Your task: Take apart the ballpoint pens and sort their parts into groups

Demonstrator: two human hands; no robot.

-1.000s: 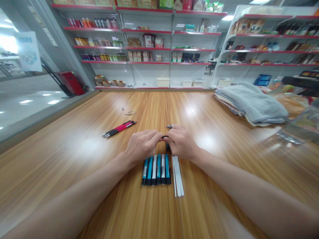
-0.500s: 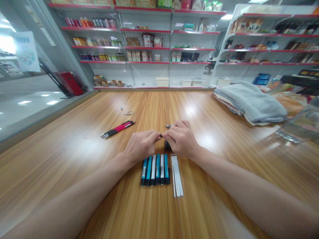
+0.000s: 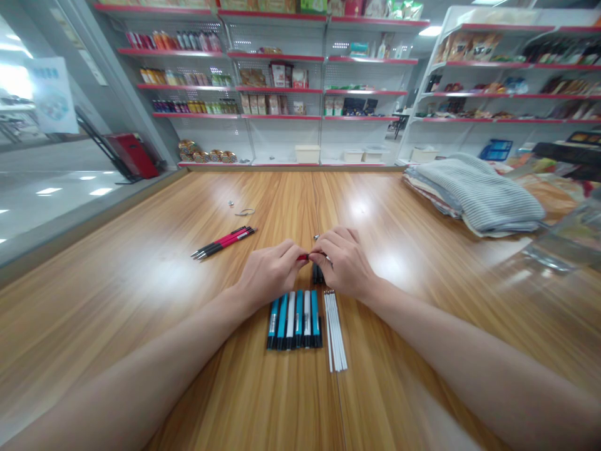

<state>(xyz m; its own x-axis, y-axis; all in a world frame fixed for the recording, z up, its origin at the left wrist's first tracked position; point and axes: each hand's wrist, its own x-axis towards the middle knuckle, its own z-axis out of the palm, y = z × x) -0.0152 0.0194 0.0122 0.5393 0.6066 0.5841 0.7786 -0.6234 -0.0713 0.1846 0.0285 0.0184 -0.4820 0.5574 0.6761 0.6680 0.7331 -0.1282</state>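
Observation:
My left hand (image 3: 272, 268) is closed, its fingertips pinching a red pen (image 3: 303, 257) with a dark part. My right hand (image 3: 344, 258) grips the dark end of the same pen, its fingertips almost meeting the left ones. Beneath the right hand, partly hidden, lie black pen grips (image 3: 318, 274), with small metal pieces (image 3: 316, 237) just beyond. Nearer to me, blue and white pen barrels (image 3: 291, 319) lie in a row. Beside them are several thin white refills (image 3: 335, 332).
Assembled red and black pens (image 3: 224, 243) lie to the left on the wooden table (image 3: 164, 294). Behind them are a thin ring-shaped piece (image 3: 245, 212) and a tiny metal bit (image 3: 230, 203). Folded cloths (image 3: 474, 191) and a clear container (image 3: 563, 241) occupy the right; shelves (image 3: 277, 119) stand behind.
The hands have drawn slightly apart at the fingertips, and more of the pen's red part shows between them. The objects on the table lie as before.

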